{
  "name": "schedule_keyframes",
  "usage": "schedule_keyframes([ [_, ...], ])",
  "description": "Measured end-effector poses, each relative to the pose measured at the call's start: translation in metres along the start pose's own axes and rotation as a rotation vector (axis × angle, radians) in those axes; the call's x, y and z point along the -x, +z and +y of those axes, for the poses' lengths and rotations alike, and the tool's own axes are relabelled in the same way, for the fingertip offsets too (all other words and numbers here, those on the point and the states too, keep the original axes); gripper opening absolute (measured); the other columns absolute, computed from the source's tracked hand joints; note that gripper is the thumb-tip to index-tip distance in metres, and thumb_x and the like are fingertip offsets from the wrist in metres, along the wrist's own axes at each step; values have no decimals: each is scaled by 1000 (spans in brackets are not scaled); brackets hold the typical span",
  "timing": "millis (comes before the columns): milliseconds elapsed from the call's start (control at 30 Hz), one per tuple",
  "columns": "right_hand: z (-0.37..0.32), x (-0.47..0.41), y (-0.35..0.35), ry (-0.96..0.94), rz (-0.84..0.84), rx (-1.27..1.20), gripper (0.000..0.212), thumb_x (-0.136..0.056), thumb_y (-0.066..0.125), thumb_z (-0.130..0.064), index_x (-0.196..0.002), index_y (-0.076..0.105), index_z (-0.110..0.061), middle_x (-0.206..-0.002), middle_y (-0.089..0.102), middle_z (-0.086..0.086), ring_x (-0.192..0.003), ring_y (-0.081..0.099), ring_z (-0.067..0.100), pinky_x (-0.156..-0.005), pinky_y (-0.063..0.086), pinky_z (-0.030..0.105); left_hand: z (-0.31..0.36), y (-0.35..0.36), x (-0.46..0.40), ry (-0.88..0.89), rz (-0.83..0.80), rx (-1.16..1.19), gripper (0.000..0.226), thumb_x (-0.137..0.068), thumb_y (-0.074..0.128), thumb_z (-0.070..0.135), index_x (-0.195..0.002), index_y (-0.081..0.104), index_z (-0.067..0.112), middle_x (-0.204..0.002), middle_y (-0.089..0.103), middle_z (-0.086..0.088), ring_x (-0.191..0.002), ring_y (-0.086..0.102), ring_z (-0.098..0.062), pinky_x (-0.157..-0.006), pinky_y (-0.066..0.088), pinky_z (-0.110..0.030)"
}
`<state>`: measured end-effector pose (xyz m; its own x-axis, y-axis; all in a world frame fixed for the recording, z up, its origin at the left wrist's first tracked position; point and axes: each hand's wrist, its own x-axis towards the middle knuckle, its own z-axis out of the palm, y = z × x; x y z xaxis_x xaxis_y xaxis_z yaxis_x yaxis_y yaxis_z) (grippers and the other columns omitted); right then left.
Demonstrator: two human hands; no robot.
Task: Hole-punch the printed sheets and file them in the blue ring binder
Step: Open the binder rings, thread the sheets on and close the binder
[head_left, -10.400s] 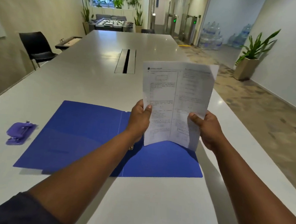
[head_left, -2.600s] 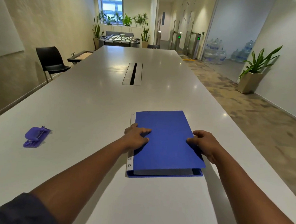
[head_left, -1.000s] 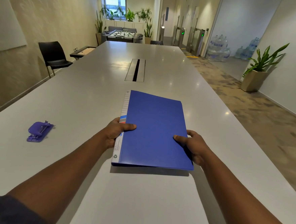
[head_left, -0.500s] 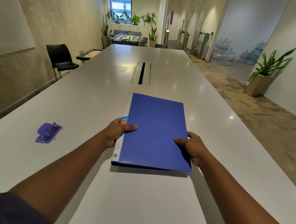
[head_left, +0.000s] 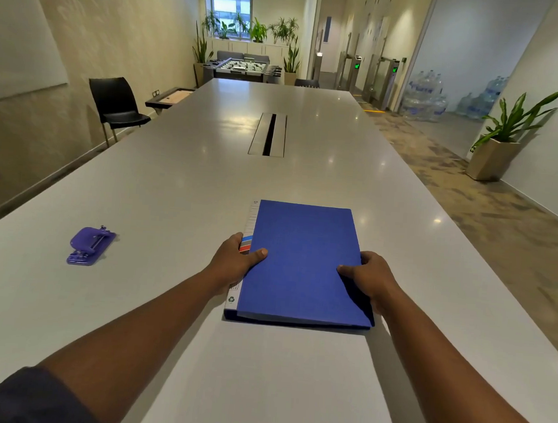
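Note:
The blue ring binder (head_left: 302,256) is closed and rests flat on the long white table (head_left: 207,180), its white labelled spine to the left. My left hand (head_left: 234,261) grips the spine edge, thumb on the cover. My right hand (head_left: 370,279) grips the binder's right edge, thumb on top. The printed sheets are hidden; none show outside the binder. A purple hole punch (head_left: 91,245) sits on the table well to the left of my left hand.
A cable slot (head_left: 269,134) runs along the table's middle, beyond the binder. A black chair (head_left: 115,107) stands at the left side. A potted plant (head_left: 500,144) stands on the floor to the right, with water bottles (head_left: 424,96) behind it.
Ten seconds ago I held the sheets over the open binder. Since then the binder was closed, lifted in both hands, and has come down flat onto the table.

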<state>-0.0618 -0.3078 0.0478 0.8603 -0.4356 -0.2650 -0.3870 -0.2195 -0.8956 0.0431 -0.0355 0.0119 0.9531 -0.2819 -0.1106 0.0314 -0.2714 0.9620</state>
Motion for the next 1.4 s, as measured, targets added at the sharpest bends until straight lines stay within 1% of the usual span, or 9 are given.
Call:
schedule_keyframes([
  [133,-26,2,-19,-72,-24,-26,31,-89,76,-10,-117,64,-10,-106,74,8,-86,75,28,-71,61,40,1,3,0,2,1,-43,47,-93,74,37,-128,55,11,-118,69,-6,-96,73,-22,-71,63,-32],
  [200,-44,6,-26,-108,-52,-68,29,-90,73,-7,-117,64,-12,-105,75,9,-84,76,29,-69,61,39,1,2,1,-3,-7,-40,49,-91,75,42,-125,56,11,-118,70,-7,-97,74,-23,-76,64,-39],
  [400,-87,24,-26,-216,-205,-325,26,-99,57,-15,-121,71,-12,-117,75,18,-97,72,36,-89,57,50,15,-10,1,-62,-57,9,30,-93,75,34,-97,61,7,-95,70,-4,-79,69,-21,-69,55,-35],
  [500,-101,29,-8,-241,-303,-480,39,-102,53,-32,-132,66,-10,-125,71,18,-100,68,35,-85,56,44,37,-23,4,-162,-101,33,43,-96,69,43,-116,64,5,-110,67,-7,-88,62,-24,-73,50,-37],
  [700,-120,38,54,-393,-441,-384,61,-97,49,-64,-145,56,-27,-145,61,1,-134,56,26,-113,41,51,103,-66,22,-233,-71,102,107,-69,49,89,-149,48,16,-154,45,-1,-130,51,-36,-103,49,-53],
  [933,-132,77,120,-504,-600,-134,62,-102,37,-59,-160,27,-38,-168,25,-11,-150,26,10,-119,22,36,181,-122,38,0,92,144,73,-90,57,69,-152,44,31,-157,43,1,-136,45,-37,-103,47,-52],
  [1100,-116,83,156,-532,-663,116,62,-103,53,-46,-160,31,-31,-163,31,-15,-140,30,-3,-110,28,23,206,-147,47,137,56,-540,70,-93,71,9,-155,44,29,-164,31,-1,-145,39,-28,-104,43,-38],
  [1233,-95,71,170,-687,-483,558,63,-99,61,-45,-156,39,-28,-165,33,-6,-151,31,16,-122,28,42,189,-146,44,34,74,-1283,73,-91,71,25,-156,39,34,-172,7,-4,-157,12,-34,-125,19,-52],
  [1400,-63,52,172,-702,-240,774,60,-97,61,-42,-152,43,-30,-162,34,-6,-147,33,25,-113,30,47,131,-119,29,-48,-133,-1491,72,-97,60,42,-160,26,36,-173,-7,-3,-158,-13,-33,-124,-7,-60],
])
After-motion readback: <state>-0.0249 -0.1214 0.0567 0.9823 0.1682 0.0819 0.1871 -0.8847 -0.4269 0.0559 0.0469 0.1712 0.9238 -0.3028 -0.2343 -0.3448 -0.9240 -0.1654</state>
